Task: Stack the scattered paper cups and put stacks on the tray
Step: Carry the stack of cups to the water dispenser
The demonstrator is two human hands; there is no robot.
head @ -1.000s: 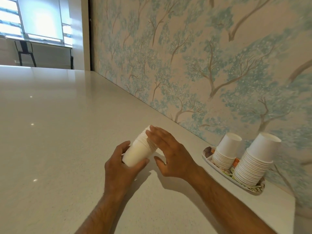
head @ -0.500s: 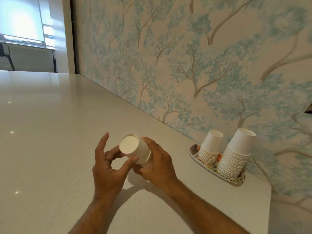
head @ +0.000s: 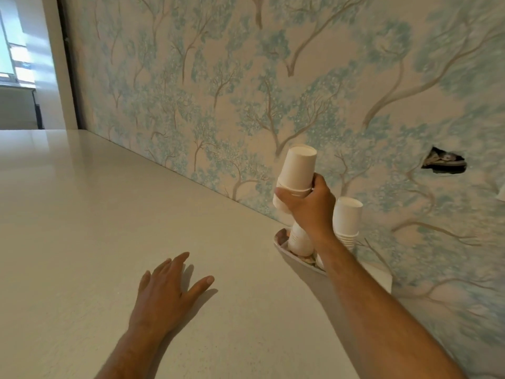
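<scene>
My right hand (head: 307,207) is shut around a short stack of upside-down white paper cups (head: 297,170), held in the air just above the left stack on the tray (head: 282,246). That left stack (head: 299,240) is mostly hidden behind my hand and wrist. A second upside-down stack (head: 347,220) stands on the tray to the right, by the wall. My left hand (head: 166,295) hovers low over the white counter, fingers spread, holding nothing.
The white counter (head: 109,214) stretches away to the left and front. The tree-patterned wall (head: 246,91) runs right behind the tray. A torn hole in the wallpaper (head: 444,161) shows at the right. The counter's right end lies just past the tray.
My right hand took the cup stack alone and carried it right and up, over the tray. My left hand let go and dropped toward the counter. The view swung right.
</scene>
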